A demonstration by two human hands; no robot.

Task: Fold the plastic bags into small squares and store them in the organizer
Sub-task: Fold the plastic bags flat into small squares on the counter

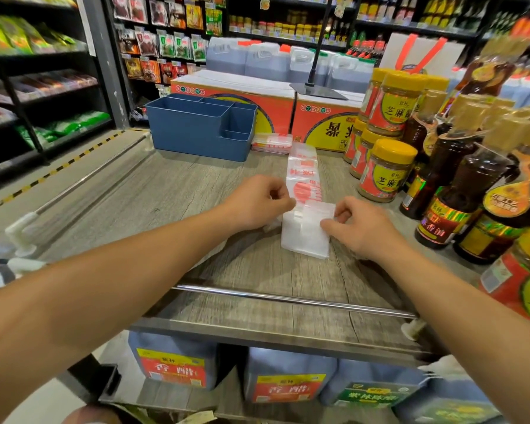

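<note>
A white plastic bag with red print (303,179) lies as a long narrow strip on the wooden shelf top (196,191), its near end folded over into a white square (305,237). My left hand (257,203) pinches the left edge of the fold. My right hand (361,228) pinches the fold's right edge, thumb on top. A blue organizer (196,130) with several compartments stands at the back left, apart from both hands. A small stack of flat bags (273,142) lies just right of the organizer.
Jars with yellow lids (386,169) and dark sauce bottles (459,191) crowd the right side. Red cartons (325,120) stand behind the bag. A metal rail (288,298) runs along the shelf's near edge, with jugs (172,365) stored below.
</note>
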